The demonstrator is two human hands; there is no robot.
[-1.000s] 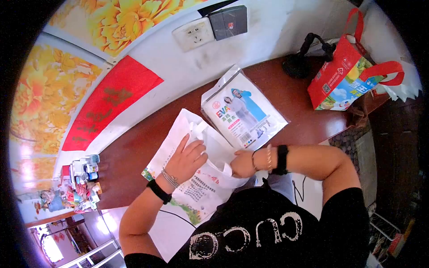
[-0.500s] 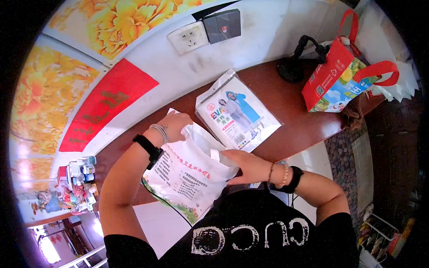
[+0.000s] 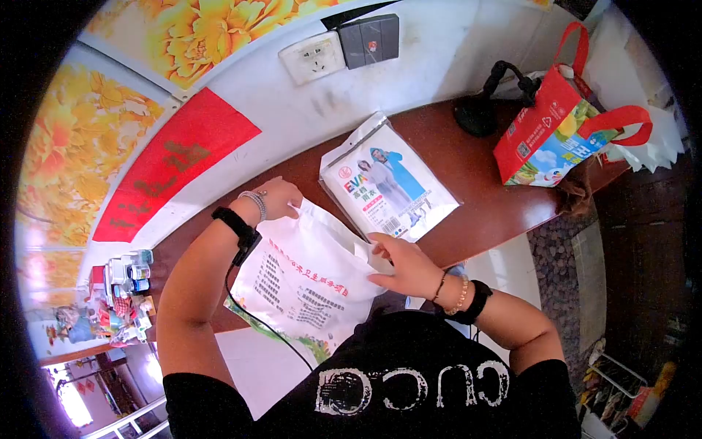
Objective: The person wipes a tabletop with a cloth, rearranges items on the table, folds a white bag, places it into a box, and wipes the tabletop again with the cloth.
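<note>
Pinching the white bag mid-frame by its corner, left hand has uncovered its print; right hand spread at the rim, can't tell if that grip holds.

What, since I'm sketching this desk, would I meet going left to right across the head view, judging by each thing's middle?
Small bottles → white printed bag → EVA raincoat packet → black stand with a bent arm → red-handled shopping bag.
</note>
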